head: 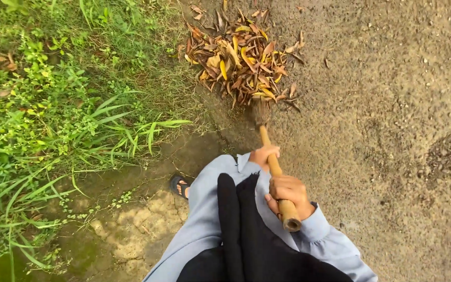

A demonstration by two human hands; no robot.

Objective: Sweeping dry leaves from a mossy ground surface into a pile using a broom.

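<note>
A broom with a bamboo handle [265, 140] points away from me, its brush end resting against a pile of dry brown and yellow leaves [241, 60] on the bare ground. My left hand [263, 155] grips the handle lower down, toward the brush. My right hand [287, 192] is wrapped around the handle near its hollow top end. Both arms are in pale blue sleeves, and a black cloth hangs down my front.
Thick grass and weeds [58, 89] cover the left side. Gravelly dirt ground [392, 104] stretches to the right. My sandalled foot [180, 186] stands on cracked, mossy earth [126, 224] at the grass edge.
</note>
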